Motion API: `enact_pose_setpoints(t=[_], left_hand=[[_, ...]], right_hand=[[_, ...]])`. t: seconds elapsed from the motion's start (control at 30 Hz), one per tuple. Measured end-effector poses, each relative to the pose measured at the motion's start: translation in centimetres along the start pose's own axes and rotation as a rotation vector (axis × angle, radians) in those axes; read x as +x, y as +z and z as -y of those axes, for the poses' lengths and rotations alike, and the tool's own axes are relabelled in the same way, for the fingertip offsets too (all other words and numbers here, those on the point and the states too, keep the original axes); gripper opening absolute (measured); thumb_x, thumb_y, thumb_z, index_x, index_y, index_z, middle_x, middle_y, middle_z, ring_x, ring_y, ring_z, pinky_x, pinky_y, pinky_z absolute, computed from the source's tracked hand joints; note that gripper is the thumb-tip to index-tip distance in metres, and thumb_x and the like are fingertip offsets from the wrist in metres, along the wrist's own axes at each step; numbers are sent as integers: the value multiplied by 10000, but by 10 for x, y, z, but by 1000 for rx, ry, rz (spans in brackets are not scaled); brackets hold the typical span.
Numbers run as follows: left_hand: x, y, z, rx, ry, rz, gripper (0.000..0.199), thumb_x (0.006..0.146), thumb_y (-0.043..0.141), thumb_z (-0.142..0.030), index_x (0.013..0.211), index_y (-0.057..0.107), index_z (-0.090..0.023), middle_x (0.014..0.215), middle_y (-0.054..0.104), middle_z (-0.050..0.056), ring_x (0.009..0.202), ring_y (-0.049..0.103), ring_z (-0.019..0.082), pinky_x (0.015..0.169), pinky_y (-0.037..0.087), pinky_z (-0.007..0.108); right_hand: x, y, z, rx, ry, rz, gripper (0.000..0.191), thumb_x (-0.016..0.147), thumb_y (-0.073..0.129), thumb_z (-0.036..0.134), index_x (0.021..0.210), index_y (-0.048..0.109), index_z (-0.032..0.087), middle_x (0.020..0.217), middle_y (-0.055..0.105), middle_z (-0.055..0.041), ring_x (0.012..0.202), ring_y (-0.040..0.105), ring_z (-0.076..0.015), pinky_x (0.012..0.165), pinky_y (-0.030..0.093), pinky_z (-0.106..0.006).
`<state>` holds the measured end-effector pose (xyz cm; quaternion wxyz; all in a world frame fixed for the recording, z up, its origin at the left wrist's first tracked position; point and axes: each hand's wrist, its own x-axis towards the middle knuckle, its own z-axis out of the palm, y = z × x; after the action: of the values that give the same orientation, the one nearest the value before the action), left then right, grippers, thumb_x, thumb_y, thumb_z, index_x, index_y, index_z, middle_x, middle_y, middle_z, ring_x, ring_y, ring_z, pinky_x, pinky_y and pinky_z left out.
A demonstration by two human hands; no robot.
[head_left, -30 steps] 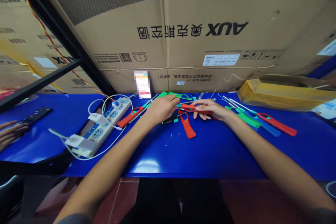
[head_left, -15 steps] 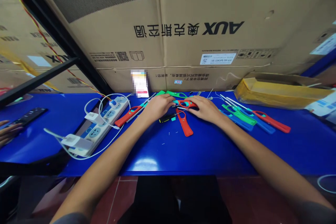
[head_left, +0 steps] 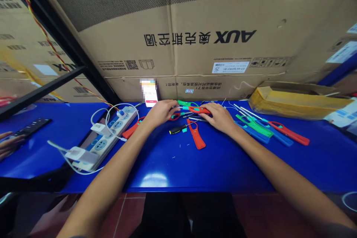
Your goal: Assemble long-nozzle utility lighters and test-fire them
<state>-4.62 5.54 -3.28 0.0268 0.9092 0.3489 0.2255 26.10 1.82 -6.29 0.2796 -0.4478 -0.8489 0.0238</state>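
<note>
Since a sec ago our hands have eased lower & a bit further apart, both now low over the blue bench top (head_left: 212, 171), w/ the work close in front of us. Our R hand (head_left: 219, 117) lies palm-down, fingers narrow & draped on a red-and-teal plastic handle (head_left: 198, 109), prob a utility-lighter shell; can't tell if it's a firm grip. Our L hand (head_left: 160, 113) is also palm-down, fingers reaching toward a red loop end (head_left: 175, 116) & thin metal rods (head_left: 196, 119); can't tell if it's holding anything.

Just below: black-and-yellow screwdriver (head_left: 177, 129) & a flat red shell (head_left: 196, 136), both loose. To the R, green shell (head_left: 255, 126), blue shell (head_left: 279, 139), red shell (head_left: 290, 134), with more metal rods (head_left: 247, 109) by them. To the L, white power strip (head_left: 110, 137) w/ plugged-in chargers.

Big carton (head_left: 178, 18) behind reads upside down: "AUX 奥克斯空调", w/ a label showing "25". Blurred card (head_left: 149, 92) leans on it. Far L, another person's hand (head_left: 8, 144) sits by a phone (head_left: 30, 126).
</note>
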Motion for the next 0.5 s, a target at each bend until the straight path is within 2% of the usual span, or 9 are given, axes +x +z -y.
enact_pose_setpoints(t=[0.13,0.3,0.5], left_hand=[[0,1,-1,1,-23,47,280,1086,492,-333,1022,717,-181,908,752,85,815,688,203,706,442,305],[-1,2,0,41,-8,119,310,1074,467,-321,1016,737,-181,904,746,91,831,686,215,705,427,317],[-1,3,-4,36,-12,116,366,1081,432,-344,1031,758,-185,924,752,101,822,678,224,706,432,334]], right_hand=[[-2,0,-3,35,-1,26,223,1058,625,371,1227,737,277,1240,777,-115,1114,720,-342,963,561,-507],[-4,4,-6,31,16,75,286,1085,569,443,1193,769,268,1152,802,-120,1033,744,-335,862,570,-472],[-3,1,-3,38,63,47,306,1065,585,484,1215,786,309,1152,810,-84,1005,743,-319,815,571,-459]])
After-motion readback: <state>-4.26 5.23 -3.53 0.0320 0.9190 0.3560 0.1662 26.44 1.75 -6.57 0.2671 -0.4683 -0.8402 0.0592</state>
